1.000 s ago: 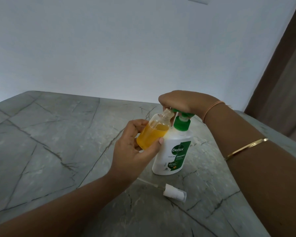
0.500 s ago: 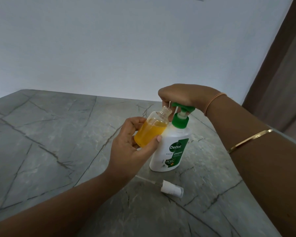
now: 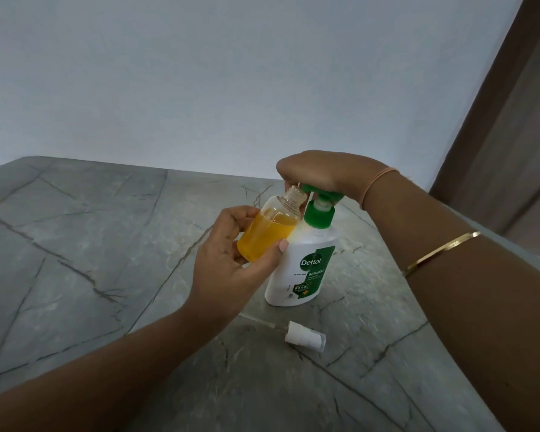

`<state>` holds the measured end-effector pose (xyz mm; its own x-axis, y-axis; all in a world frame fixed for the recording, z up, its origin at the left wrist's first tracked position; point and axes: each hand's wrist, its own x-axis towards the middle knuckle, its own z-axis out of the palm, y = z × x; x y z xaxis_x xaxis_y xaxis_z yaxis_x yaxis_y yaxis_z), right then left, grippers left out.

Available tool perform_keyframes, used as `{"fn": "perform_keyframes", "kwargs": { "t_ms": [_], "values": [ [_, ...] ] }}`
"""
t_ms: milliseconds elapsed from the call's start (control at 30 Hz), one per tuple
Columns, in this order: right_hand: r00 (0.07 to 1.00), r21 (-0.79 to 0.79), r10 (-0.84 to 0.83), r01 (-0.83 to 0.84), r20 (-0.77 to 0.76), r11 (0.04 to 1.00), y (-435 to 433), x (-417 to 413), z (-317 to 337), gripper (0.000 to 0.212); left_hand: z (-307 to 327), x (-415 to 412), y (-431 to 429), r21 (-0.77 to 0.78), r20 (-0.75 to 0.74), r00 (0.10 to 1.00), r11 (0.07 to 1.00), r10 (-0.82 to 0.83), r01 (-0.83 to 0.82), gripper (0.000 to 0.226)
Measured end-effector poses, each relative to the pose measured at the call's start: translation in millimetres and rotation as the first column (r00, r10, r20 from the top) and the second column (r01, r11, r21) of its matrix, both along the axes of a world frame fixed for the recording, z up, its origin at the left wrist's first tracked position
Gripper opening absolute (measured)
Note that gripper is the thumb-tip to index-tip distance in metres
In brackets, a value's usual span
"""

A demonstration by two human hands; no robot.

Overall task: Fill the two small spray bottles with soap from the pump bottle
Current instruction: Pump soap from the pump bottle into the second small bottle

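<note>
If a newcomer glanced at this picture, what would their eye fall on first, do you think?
The orange-yellow soap in the small bottle, held tilted in the left hand at the centre, stands out most. Beside it stands the white pump bottle, its green head under the right hand. A white spray cap lies on the grey table in front.

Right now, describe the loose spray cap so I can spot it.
Find the white pump bottle on the grey table. Just nearer the camera lies the spray cap. It alone is untouched: small, white, with a thin clear tube.
</note>
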<state>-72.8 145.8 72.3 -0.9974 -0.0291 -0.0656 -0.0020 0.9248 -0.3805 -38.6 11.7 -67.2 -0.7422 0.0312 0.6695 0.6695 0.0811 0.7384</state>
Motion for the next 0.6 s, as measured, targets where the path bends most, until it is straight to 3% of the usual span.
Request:
{"fn": "perform_keyframes", "kwargs": {
  "t_ms": [167, 300, 600],
  "values": [
    [0.998, 0.044, -0.043, 0.042, 0.034, 0.998, 2.2, -4.6, 5.9, 0.038, -0.5, -0.8, 0.6, -0.008, 0.003, 1.0, 1.0, 0.015, -0.015, 0.04],
    [1.0, 0.013, -0.03, 0.03, -0.004, 0.999, -1.5, -3.6, 0.7, 0.026, 0.8, -0.7, -0.3, 0.008, 0.007, 1.0, 1.0, 0.007, -0.007, 0.039],
    [1.0, -0.002, -0.006, 0.005, -0.025, 1.0, -3.9, -0.5, -4.1, 0.027, 0.5, 0.4, -0.7, 0.008, 0.001, 1.0, 1.0, -0.02, 0.02, 0.04]
  ]
}}
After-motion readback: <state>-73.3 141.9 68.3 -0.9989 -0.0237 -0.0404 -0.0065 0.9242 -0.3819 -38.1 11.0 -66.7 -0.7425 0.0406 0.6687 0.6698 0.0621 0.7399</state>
